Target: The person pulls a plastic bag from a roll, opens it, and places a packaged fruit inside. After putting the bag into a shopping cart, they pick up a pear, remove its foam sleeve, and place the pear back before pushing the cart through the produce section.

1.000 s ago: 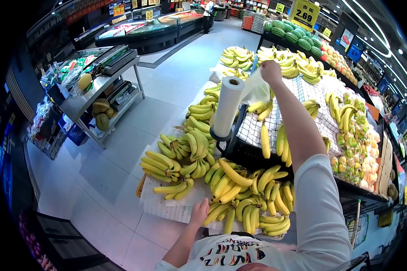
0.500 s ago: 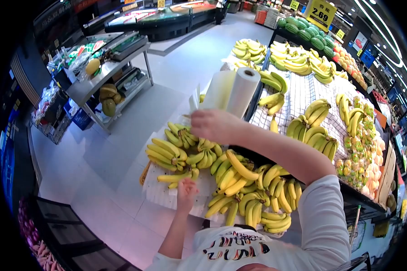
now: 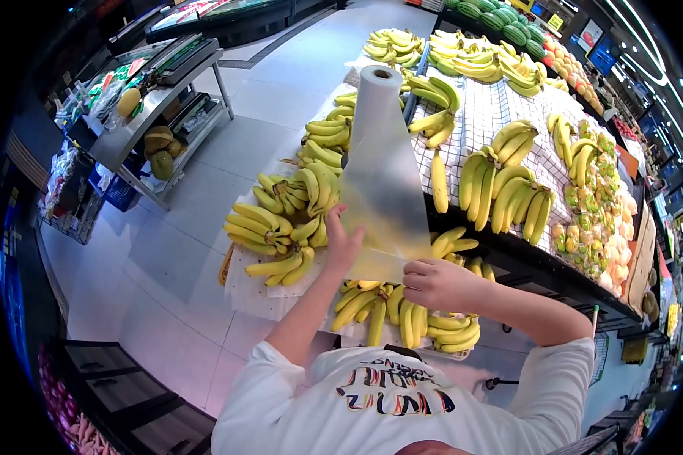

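Pinched at its lower edge by both the right hand (image 3: 432, 284) and left hand (image 3: 344, 244), a plastic bag (image 3: 383, 201) has now been drawn down from the roll (image 3: 376, 95), stretched over the bananas (image 3: 402, 318), ready for tearing.

Pale tiled floor (image 3: 228, 152), steel shelf table (image 3: 140, 125), ceiling strip lights (image 3: 645, 57)
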A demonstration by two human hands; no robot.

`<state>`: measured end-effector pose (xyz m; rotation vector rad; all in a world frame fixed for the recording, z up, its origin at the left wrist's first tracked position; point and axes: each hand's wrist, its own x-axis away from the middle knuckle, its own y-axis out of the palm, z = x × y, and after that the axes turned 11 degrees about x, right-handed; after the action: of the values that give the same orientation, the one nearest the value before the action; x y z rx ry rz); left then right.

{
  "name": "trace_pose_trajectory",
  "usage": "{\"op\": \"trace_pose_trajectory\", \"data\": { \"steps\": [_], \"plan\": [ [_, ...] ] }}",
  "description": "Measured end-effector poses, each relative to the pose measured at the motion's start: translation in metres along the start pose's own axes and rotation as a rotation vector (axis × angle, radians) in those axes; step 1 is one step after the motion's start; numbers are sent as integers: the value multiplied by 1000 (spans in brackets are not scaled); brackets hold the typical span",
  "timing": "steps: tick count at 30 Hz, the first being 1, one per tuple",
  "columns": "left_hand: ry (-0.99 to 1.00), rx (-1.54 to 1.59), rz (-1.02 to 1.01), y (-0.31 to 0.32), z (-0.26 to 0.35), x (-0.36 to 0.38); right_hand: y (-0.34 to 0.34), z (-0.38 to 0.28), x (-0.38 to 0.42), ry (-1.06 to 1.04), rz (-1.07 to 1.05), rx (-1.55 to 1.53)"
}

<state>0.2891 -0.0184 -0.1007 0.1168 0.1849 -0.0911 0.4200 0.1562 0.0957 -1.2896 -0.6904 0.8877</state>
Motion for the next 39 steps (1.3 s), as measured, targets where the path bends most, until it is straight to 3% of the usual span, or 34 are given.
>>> {"op": "trace_pose_trajectory", "data": {
  "steps": [1, 3, 5, 8, 9, 11, 14, 15, 16, 17, 19, 21, 23, 26, 27, 29, 31, 34, 36, 39],
  "plan": [
    [-87, -30, 51, 15, -47, 0, -3, -3, 11, 64, 20, -68],
    [-418, 156, 100, 41, -46, 7, -12, -10, 31, 214, -3, -232],
    [-917, 589, 97, 55, 23, 23, -24, -14, 43, 298, 0, -354],
    [-1233, 1060, -333, 69, -42, 31, -32, -13, 59, 407, 16, -471],
    [-1379, 1108, -428, 74, -25, 33, -37, -8, 63, 446, -6, -521],
    [-1280, 1167, -439, 91, -55, 42, -58, 1, 65, 594, -102, -711],
    [-1144, 1116, -493, 109, -57, 44, -77, 30, 75, 601, -179, -914],
    [-1106, 1096, -523, 112, -53, 44, -77, 44, 77, 717, -143, -962],
    [-1067, 1072, -548, 113, -47, 42, -71, 54, 73, 984, -28, -984],
    [-1059, 1035, -562, 114, -40, 43, -55, 68, 63, 1093, 245, -830],
    [-1055, 1003, -538, 120, -33, 45, -9, 120, 55, 1075, 450, -151],
    [-1068, 982, -557, 125, -33, 45, 4, 154, 27, 1375, 381, -253],
    [-1087, 948, -543, 129, -41, 46, 33, 189, 15, 1492, 425, -327],
    [-1112, 660, -351, 109, 0, 50, 60, 234, 26, 1434, 504, -865],
    [-1111, 530, -256, 100, 16, 51, 55, 227, 19, 1424, 574, -876],
    [-416, 147, 61, 99, -76, 34, 55, 230, 21, 1366, 550, -877],
    [208, -89, -55, 72, 38, -25, 53, 227, 20, 1320, 545, -864],
    [713, -253, -256, 77, 139, -115, 53, 223, 19, 1291, 584, -873],
    [943, -413, -407, 99, 175, -167, 50, 218, 22, 1244, 580, -856],
    [1083, -848, -574, 135, 171, -229, 57, 221, 22, 1201, 580, -815]
  ]
}}
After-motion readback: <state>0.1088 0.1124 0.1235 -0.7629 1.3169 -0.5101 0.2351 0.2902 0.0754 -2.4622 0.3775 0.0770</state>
